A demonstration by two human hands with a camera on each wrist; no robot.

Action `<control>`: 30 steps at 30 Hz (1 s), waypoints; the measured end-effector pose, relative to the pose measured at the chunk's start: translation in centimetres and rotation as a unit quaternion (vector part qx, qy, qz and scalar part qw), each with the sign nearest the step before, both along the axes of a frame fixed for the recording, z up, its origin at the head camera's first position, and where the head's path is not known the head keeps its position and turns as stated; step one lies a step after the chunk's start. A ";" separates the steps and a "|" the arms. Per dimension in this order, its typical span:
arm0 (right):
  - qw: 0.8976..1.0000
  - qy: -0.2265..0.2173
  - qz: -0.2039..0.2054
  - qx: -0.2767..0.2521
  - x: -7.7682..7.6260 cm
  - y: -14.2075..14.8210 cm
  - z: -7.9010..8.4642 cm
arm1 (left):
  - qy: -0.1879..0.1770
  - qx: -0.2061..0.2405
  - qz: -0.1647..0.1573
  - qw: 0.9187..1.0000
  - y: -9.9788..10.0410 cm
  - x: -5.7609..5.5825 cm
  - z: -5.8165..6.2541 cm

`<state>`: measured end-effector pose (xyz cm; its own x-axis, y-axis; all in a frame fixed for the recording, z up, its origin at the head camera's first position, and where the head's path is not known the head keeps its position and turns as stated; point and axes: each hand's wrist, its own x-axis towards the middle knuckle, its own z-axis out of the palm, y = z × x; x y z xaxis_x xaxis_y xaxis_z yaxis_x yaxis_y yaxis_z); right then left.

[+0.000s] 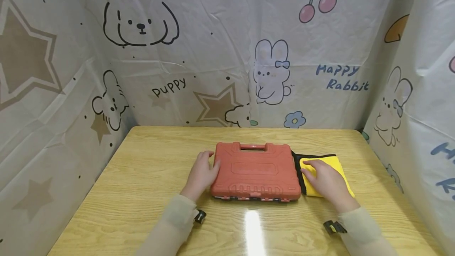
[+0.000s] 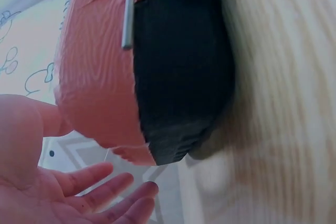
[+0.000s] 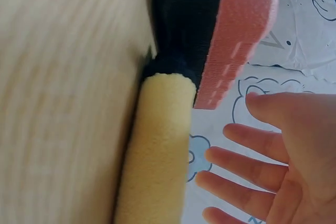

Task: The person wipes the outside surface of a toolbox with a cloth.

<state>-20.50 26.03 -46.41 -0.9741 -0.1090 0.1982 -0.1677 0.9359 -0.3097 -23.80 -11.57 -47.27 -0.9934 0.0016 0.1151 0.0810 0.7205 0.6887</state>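
Observation:
A red plastic carrying case [image 1: 254, 169] with a black lower half lies closed on the table, its handle toward the back. At its left side is my left hand [image 1: 202, 171], fingers loosely spread. In the left wrist view that thumb [image 2: 52, 120] meets the red lid's edge; whether it touches I cannot tell. A folded yellow cloth [image 1: 335, 165] with black edging lies against the case's right side. Above this cloth hovers my right hand [image 1: 327, 181], its fingers apart and holding nothing. From the right wrist view, a gap separates the hand from the cloth [image 3: 157, 145].
The wooden table [image 1: 149, 208] ends at a back edge close behind the case. Fabric printed with cartoon animals [image 1: 271, 72] hangs behind it and along both sides. Each wrist wears a small black device [image 1: 200, 216].

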 end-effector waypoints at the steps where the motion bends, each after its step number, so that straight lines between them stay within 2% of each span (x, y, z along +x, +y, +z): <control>1: 1.000 -0.003 0.003 0.000 0.1 0.0 -0.1 | -0.005 0.002 -0.001 1.000 0.1 0.0 -0.1; 6: 1.000 -0.016 0.023 0.012 0.3 0.1 -0.5 | -0.024 0.014 0.001 1.000 0.5 0.1 -0.3; 14: 0.993 -0.082 0.062 0.052 0.4 0.9 -0.8 | -0.050 0.043 -0.015 0.998 1.2 -0.4 -0.9; 21: 0.987 -0.118 0.093 0.052 0.6 1.4 -1.0 | -0.078 0.063 -0.022 0.995 1.5 -0.9 -1.2; 30: 0.985 -0.131 0.105 0.035 0.7 1.6 -1.4 | -0.063 0.094 -0.037 0.993 1.6 -1.3 -2.1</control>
